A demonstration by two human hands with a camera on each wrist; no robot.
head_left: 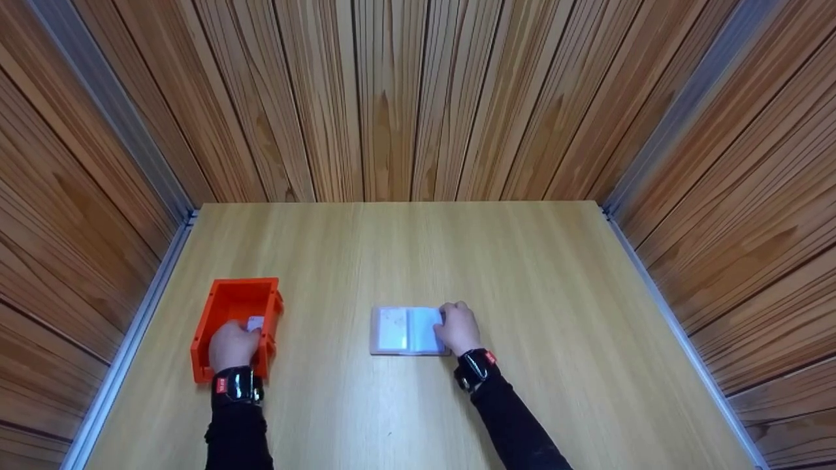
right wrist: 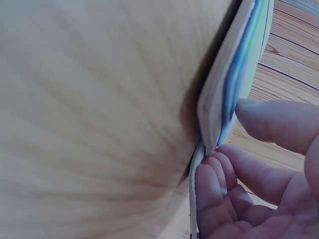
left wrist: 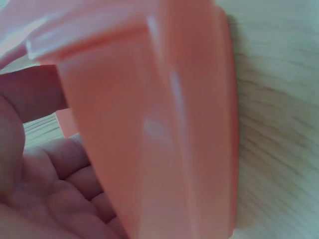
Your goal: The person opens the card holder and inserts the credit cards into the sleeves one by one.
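Two hands work on the tabletop (head_left: 339, 405), one of them inside the orange bin (head_left: 241, 301). There the left hand (head_left: 233, 346) seems to pinch a small pale card (head_left: 255, 322) between thumb and forefinger, beside the bin's right wall; that wall hides part of the grip. Well to the right of the bin, a booklet (head_left: 393, 331) lies spread flat. The right hand (head_left: 461, 328) grips its edge farthest from the bin, thumb on the glossy blue page and the other fingers curled at the cover's edge.

The card probably weighs next to nothing and could bend or slip, so a light pinch near one edge should suit it. The booklet looks light too, its cover stiffer than its slick pages, which may slide or flop; its outer edge is a sensible hold. The bin seems rigid plastic, best taken by the rim.
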